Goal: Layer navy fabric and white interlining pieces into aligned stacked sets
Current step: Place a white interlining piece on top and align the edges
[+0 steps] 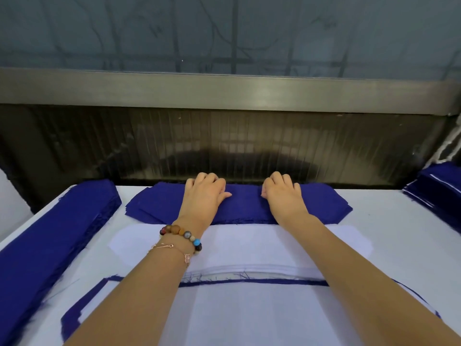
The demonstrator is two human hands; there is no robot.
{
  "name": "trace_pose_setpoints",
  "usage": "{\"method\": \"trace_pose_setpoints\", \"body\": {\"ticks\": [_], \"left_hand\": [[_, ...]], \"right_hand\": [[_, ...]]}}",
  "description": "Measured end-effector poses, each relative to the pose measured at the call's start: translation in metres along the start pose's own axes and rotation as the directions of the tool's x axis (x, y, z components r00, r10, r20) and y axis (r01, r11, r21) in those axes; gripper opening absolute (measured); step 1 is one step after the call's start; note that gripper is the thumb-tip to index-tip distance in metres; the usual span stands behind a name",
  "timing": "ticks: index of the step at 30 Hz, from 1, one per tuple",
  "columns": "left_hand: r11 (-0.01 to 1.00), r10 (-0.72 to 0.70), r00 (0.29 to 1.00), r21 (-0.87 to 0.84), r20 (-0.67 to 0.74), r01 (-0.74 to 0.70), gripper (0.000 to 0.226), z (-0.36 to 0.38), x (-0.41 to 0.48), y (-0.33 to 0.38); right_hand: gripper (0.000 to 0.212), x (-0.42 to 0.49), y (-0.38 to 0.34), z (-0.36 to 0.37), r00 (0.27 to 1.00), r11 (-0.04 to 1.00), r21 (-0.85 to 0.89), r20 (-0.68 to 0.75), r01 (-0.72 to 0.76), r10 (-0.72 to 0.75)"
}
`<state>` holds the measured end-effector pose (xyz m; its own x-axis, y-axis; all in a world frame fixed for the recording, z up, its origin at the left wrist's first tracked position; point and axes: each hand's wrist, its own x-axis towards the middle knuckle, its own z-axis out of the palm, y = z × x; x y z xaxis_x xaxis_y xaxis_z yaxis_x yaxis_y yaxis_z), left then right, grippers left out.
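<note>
At the far edge of the white table (389,221) lies the navy stack (245,204), a pile of dark blue fabric pieces with angled corners, and both hands rest on it. On its left part the left hand (204,193) lies palm down, fingers curled over the stack's far edge and thumb stretched along the top; the right hand (283,194) grips the right part the same way, so each hand holds the stack with a narrow, hooked grip. Between the two thumbs a bare strip of the navy top shows. Just nearer than this stack, touching its near edge, sits the white interlining stack (249,248), of the same angled shape. Nearer still lies a layered set (249,318), white interlining on top with a navy border showing round its far and left sides. Left of the navy stack, a long navy pile (57,236) runs toward the camera. Well to its right a further navy pile (439,193) shows thin white lines between layers. Beaded bracelets (182,234) circle the left wrist. Behind the navy stack rises a dark ribbed panel (224,143) under a metal rail (224,89).
</note>
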<state>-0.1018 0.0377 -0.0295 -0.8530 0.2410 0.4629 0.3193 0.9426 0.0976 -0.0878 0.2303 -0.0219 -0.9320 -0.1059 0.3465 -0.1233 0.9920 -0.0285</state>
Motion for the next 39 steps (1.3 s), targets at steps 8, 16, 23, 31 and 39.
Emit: {"method": "trace_pose_setpoints", "body": {"ticks": [8,16,23,31,39], "left_hand": [[1.000,0.000,0.997,-0.003,-0.078,-0.001,0.033,-0.004,-0.002,0.002],[0.999,-0.024,0.999,-0.027,-0.046,0.022,0.010,-0.003,-0.004,0.001],[0.995,-0.089,0.983,0.058,0.158,0.081,0.029,-0.031,0.003,-0.025],[0.898,-0.422,0.880,-0.030,0.219,0.438,0.034,-0.074,-0.016,-0.091],[0.824,-0.429,0.901,-0.378,0.070,0.422,0.029,-0.145,-0.039,-0.074]], "right_hand": [[0.020,-0.001,0.001,0.008,0.997,1.000,-0.007,-0.076,0.024,-0.024],[0.041,0.007,0.014,-0.005,0.989,0.989,0.025,0.016,0.148,-0.149],[0.034,0.019,0.078,-0.040,0.933,0.996,-0.075,0.350,-0.057,0.080],[0.021,-0.014,0.125,-0.054,0.899,0.895,0.107,0.124,-0.433,0.420],[0.019,-0.057,0.122,-0.106,0.896,0.767,0.496,0.058,-0.408,0.440]]}}
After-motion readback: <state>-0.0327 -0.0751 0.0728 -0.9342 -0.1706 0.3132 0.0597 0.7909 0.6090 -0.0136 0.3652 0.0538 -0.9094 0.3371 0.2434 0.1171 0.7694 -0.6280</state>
